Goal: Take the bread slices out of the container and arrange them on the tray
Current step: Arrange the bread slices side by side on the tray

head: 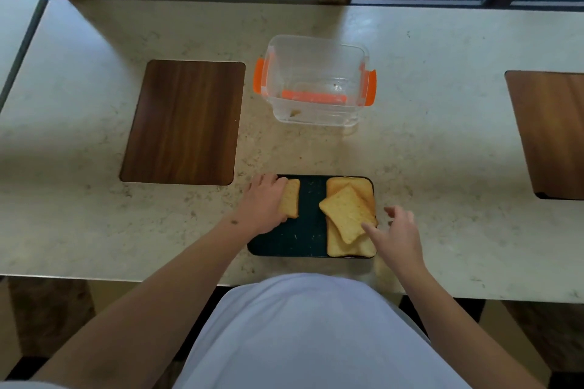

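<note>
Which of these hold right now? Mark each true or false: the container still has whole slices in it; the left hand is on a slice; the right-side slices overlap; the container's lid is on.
1. The container still holds whole slices: false, only a small crumb shows inside.
2. The left hand is on a slice at the tray left edge: true.
3. The slices on the right overlap: true.
4. The lid is on: false, the container is open.
</note>
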The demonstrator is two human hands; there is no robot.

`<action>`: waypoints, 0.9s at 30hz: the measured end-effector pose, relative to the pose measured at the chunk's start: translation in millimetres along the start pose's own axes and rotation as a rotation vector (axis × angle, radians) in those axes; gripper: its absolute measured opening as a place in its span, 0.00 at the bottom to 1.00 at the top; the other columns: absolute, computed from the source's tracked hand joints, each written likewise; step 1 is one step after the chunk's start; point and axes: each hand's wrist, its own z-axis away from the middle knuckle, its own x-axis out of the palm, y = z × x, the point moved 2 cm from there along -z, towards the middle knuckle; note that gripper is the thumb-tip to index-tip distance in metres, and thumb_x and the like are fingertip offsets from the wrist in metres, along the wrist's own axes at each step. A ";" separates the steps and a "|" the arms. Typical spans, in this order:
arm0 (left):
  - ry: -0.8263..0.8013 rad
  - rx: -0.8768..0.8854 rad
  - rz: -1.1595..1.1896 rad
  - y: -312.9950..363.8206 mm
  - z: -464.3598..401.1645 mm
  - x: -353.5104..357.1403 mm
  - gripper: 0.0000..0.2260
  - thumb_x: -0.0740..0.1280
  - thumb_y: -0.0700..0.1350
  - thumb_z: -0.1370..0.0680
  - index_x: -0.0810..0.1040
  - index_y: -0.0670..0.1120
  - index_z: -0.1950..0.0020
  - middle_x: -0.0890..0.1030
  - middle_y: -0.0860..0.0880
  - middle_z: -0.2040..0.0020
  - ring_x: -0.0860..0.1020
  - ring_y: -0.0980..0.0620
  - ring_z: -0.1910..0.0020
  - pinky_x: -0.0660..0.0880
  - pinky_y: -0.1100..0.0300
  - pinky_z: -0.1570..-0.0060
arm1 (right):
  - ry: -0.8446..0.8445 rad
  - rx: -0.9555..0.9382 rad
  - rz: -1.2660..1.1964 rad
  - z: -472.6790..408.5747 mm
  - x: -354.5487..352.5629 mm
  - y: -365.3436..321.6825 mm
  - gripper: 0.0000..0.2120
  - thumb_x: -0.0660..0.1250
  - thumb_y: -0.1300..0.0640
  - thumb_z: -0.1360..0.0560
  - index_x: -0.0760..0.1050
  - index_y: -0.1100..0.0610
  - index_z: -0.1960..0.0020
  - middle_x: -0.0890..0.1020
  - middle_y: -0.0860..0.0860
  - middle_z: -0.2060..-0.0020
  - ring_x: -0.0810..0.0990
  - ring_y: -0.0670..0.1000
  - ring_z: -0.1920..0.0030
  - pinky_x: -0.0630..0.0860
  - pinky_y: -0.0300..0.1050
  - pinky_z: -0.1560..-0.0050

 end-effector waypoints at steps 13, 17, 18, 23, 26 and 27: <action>0.150 -0.233 0.167 -19.9 35.0 3.4 0.37 0.78 0.46 0.30 0.64 0.39 0.28 0.69 0.39 0.33 0.71 0.40 0.37 0.71 0.50 0.38 | -0.160 -0.590 0.777 -2.6 86.2 -124.0 0.30 0.69 0.35 0.28 0.74 0.55 0.36 0.79 0.53 0.40 0.73 0.58 0.38 0.66 0.58 0.37; 0.105 -0.281 0.125 -24.2 35.9 8.9 0.34 0.77 0.49 0.28 0.65 0.39 0.28 0.72 0.39 0.34 0.71 0.40 0.38 0.72 0.49 0.38 | -0.154 -0.576 0.800 -8.7 90.9 -126.7 0.26 0.69 0.38 0.27 0.75 0.55 0.37 0.79 0.54 0.42 0.73 0.58 0.40 0.64 0.58 0.37; 0.109 -0.277 0.128 -25.1 35.5 10.1 0.34 0.76 0.49 0.28 0.66 0.39 0.28 0.72 0.39 0.34 0.72 0.40 0.38 0.72 0.49 0.38 | -0.159 -0.579 0.785 -9.8 91.1 -126.6 0.23 0.69 0.41 0.26 0.76 0.55 0.39 0.79 0.54 0.43 0.73 0.58 0.40 0.64 0.58 0.38; 0.148 -0.264 0.199 -27.2 31.4 11.0 0.27 0.75 0.46 0.26 0.70 0.39 0.32 0.75 0.39 0.38 0.75 0.40 0.42 0.75 0.48 0.43 | -0.188 -0.569 0.734 -14.4 90.4 -126.6 0.17 0.68 0.46 0.25 0.75 0.55 0.41 0.79 0.53 0.45 0.74 0.58 0.43 0.65 0.58 0.39; 0.156 -0.282 0.292 -29.1 29.9 11.2 0.26 0.75 0.44 0.26 0.70 0.39 0.31 0.76 0.39 0.39 0.76 0.40 0.43 0.76 0.47 0.46 | -0.184 -0.564 0.713 -15.6 92.1 -126.8 0.17 0.67 0.47 0.25 0.75 0.56 0.42 0.80 0.53 0.47 0.75 0.57 0.44 0.65 0.57 0.40; 0.159 -0.287 0.315 -29.1 29.4 10.8 0.26 0.74 0.44 0.26 0.70 0.39 0.31 0.76 0.39 0.39 0.76 0.41 0.43 0.76 0.47 0.45 | -0.180 -0.565 0.705 -15.9 92.7 -127.1 0.16 0.67 0.48 0.26 0.75 0.56 0.42 0.80 0.52 0.47 0.76 0.57 0.44 0.65 0.57 0.41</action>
